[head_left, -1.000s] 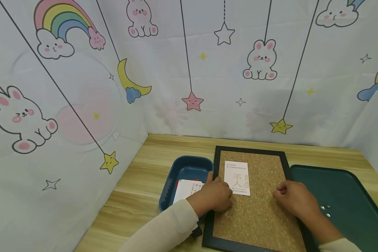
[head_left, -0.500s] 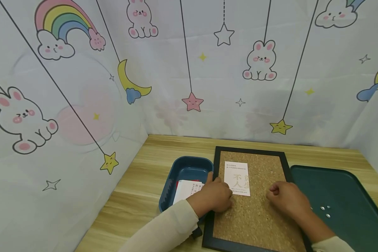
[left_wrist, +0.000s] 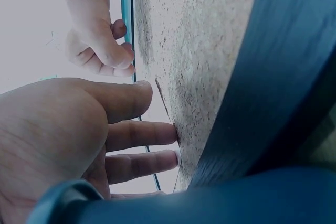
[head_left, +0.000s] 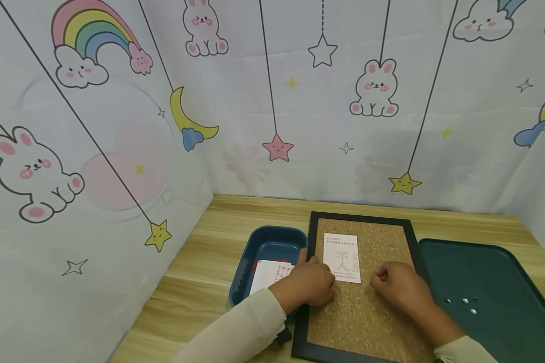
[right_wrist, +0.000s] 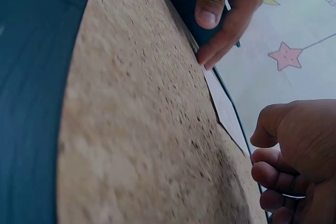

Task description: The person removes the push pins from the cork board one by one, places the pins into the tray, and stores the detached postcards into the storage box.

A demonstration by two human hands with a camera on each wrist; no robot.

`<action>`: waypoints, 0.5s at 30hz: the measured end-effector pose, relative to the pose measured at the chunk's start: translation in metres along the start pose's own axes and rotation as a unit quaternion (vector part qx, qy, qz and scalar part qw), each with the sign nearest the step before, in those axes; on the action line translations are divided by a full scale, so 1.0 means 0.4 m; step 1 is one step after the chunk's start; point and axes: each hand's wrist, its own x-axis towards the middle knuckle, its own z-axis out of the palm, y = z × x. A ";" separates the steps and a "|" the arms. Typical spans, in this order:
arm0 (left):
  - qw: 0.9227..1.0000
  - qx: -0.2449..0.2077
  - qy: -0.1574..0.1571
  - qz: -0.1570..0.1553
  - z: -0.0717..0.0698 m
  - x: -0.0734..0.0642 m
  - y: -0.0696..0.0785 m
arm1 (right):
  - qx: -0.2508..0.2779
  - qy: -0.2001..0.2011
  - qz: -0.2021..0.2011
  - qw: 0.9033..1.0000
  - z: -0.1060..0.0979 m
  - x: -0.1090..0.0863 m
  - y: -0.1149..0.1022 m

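A white card (head_left: 342, 247) with printed characters lies on the cork board (head_left: 359, 322) in the head view. At its lower left corner rests my left hand (head_left: 310, 283); in the left wrist view straight fingers (left_wrist: 142, 134) of it touch the card's edge. Over the cork to the card's right hovers my right hand (head_left: 399, 286), fingers curled in and thumb close to the index finger. I cannot tell whether it pinches something small. The right wrist view shows this right hand (right_wrist: 299, 156) apart from the card (right_wrist: 223, 103).
A blue bin (head_left: 242, 262) holding white cards (head_left: 270, 275) and something red stands left of the board. Right of it lies a dark green tray (head_left: 495, 272) with several small shiny metal pieces (head_left: 474, 311). A black frame (head_left: 361, 217) edges the cork.
My right hand has moved left from the board's right side, nearer the card, uncovering a further small metal piece on the tray. My left hand and the card have stayed put.
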 end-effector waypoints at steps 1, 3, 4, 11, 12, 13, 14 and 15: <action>1.000 0.001 0.000 0.000 0.000 0.000 0.000 | 0.001 0.001 -0.003 1.000 0.003 0.001 -0.004; 1.000 0.001 0.000 0.000 0.000 0.000 -0.001 | 0.004 0.000 -0.005 1.000 0.010 0.002 -0.012; 1.000 0.001 0.000 0.001 0.000 0.000 -0.001 | 0.005 0.000 -0.006 1.000 0.014 0.002 -0.015; 1.000 -0.002 0.001 0.001 0.001 0.000 -0.001 | 0.003 -0.010 -0.005 1.000 0.036 0.008 -0.033; 1.000 -0.003 0.001 0.001 0.001 0.000 -0.001 | 0.003 -0.012 -0.005 1.000 0.039 0.008 -0.035; 1.000 -0.004 0.001 0.001 0.001 0.000 -0.001 | 0.006 -0.015 -0.005 1.000 0.041 0.008 -0.037; 1.000 -0.004 0.001 0.001 0.001 0.000 -0.001 | 0.008 -0.018 -0.002 1.000 0.044 0.008 -0.039; 1.000 -0.004 0.002 0.001 0.002 0.001 -0.001 | 0.011 -0.021 0.000 1.000 0.046 0.008 -0.041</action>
